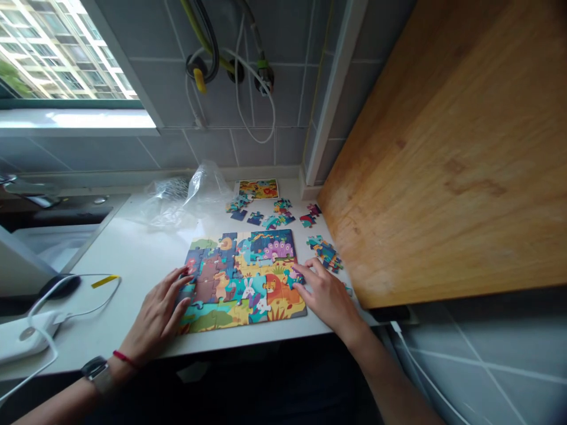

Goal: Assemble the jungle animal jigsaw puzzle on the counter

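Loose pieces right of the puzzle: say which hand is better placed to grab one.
Right, probably. The right hand sits at the puzzle right edge, beside those pieces; the left hand lies opposite, on its left edge.

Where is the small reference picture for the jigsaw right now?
In the head view, the reference picture lies at the back of the counter, against the tiled wall, right of the clear plastic bag and behind the loose pieces.

puzzle (243,280) is showing cartoon animals in blue, teal, orange, yellow, green | loose pieces (326,252) are carrying teal, red, purple patches | picture card (258,189) is showing orange, yellow | counter (137,262) is reading white | board (443,147) is showing honey-brown grain | wall tiles (155,41) are showing grey | wrist cord (124,357) is showing red
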`<action>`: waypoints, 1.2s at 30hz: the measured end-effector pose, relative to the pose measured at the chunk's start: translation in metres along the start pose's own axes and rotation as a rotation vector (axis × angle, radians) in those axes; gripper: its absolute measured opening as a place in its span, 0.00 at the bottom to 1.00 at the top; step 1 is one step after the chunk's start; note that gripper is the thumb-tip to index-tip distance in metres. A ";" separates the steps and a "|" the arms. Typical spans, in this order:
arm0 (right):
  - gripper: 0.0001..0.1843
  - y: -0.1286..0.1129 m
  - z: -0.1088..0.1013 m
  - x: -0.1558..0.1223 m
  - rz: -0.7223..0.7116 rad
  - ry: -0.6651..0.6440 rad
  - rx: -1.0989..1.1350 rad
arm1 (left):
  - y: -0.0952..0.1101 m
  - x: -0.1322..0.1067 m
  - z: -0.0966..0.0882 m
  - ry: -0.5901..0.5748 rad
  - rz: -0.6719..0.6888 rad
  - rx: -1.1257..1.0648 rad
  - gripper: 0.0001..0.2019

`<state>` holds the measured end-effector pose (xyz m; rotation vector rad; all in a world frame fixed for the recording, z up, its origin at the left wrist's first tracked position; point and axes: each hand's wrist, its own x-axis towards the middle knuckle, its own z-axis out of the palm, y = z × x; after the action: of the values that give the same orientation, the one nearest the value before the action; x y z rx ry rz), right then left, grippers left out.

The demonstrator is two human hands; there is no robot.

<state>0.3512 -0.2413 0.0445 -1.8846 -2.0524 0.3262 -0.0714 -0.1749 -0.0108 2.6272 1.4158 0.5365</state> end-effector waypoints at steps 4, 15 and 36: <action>0.16 0.020 -0.009 0.000 0.130 0.182 -0.011 | 0.000 0.000 0.000 0.008 -0.033 -0.019 0.22; 0.23 0.046 0.002 -0.017 0.208 0.116 -0.283 | 0.005 0.000 -0.002 -0.028 -0.084 -0.104 0.23; 0.15 0.048 -0.002 -0.003 0.228 0.114 -0.045 | 0.012 0.001 -0.008 -0.012 -0.062 -0.048 0.21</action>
<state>0.3962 -0.2398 0.0280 -2.1170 -1.7899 0.2232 -0.0643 -0.1810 0.0004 2.5359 1.4566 0.5394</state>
